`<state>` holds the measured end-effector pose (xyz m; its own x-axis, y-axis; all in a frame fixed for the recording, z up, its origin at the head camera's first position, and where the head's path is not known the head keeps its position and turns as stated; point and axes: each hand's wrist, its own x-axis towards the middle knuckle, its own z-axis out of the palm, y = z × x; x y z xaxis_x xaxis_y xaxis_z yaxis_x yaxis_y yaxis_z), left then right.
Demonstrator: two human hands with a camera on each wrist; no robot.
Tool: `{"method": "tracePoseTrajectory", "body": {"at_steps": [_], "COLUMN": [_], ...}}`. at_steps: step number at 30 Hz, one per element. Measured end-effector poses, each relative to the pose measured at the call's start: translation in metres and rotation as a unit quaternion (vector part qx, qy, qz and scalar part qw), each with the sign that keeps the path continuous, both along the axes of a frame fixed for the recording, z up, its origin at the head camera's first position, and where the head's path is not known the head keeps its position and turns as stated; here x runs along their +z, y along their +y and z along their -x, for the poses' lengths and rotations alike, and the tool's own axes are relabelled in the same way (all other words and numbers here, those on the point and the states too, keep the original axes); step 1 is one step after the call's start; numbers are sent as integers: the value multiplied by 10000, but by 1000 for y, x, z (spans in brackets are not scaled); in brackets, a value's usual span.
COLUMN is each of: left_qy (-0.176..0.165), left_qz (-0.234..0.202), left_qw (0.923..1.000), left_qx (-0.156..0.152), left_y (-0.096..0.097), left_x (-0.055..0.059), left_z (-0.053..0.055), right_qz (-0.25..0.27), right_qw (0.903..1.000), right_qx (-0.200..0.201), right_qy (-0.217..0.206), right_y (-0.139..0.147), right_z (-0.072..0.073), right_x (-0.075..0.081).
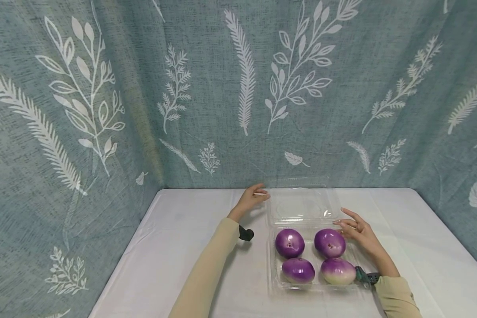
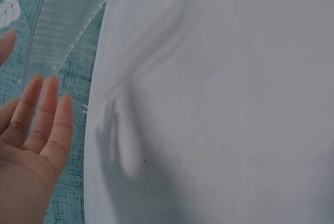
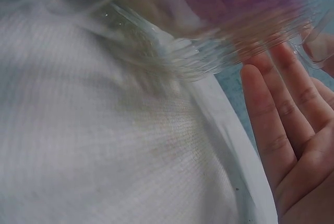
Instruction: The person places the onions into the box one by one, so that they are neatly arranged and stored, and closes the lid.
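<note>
A clear plastic clamshell container (image 1: 278, 276) lies on the white table, its lid (image 1: 298, 204) swung up and back on the far side. Inside the base sit several round, glossy purple eggplants, among them one at the back left (image 1: 289, 243) and a paler-bottomed one (image 1: 338, 271) at the front right. My left hand (image 1: 252, 200) is at the lid's left edge, fingers extended; in the left wrist view the fingertips come right up to the ribbed lid (image 2: 65, 25). At the container's right side, near the hinge, my right hand (image 1: 355, 229) has straight, spread fingers, their tips against the clear rim (image 3: 203, 59).
A white cloth (image 1: 206, 212) covers the table. Blue-green curtains with white leaf prints (image 1: 206, 88) hang behind its far edge and along both sides. Dark wrist devices (image 1: 246, 234) show at both sleeves, the right one overlapping the container's corner.
</note>
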<state>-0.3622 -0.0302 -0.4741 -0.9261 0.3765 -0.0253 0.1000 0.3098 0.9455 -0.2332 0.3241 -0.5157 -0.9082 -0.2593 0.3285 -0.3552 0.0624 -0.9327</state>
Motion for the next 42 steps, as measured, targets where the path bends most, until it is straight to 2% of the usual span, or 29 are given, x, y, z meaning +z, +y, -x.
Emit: {"method": "tracePoseTrajectory", "body": {"at_steps": [8, 14, 21, 29, 35, 42], "left_qy": [-238, -246, -139, 52, 311, 398], "left_qz": [155, 94, 53, -1, -15, -86], "left_qw": [9996, 9996, 9998, 9999, 9993, 9987], "left_qx": [8, 47, 124, 164, 194, 313], "left_y": [1, 2, 3, 6, 7, 9], "left_x": [1, 3, 11, 13, 15, 21], "left_z": [6, 8, 8, 9, 7, 2], "right_qz": [113, 114, 152, 149, 166, 209], "right_qw": [9999, 9998, 9998, 9998, 9998, 9997], "right_qx": [113, 125, 155, 146, 126, 131], "right_qy": [-49, -42, -36, -26, -61, -69], "right_y": [0, -1, 0, 0, 0, 1], "right_z": [0, 1, 3, 2, 1, 2], "right_x": [-1, -1, -1, -2, -4, -5]}}
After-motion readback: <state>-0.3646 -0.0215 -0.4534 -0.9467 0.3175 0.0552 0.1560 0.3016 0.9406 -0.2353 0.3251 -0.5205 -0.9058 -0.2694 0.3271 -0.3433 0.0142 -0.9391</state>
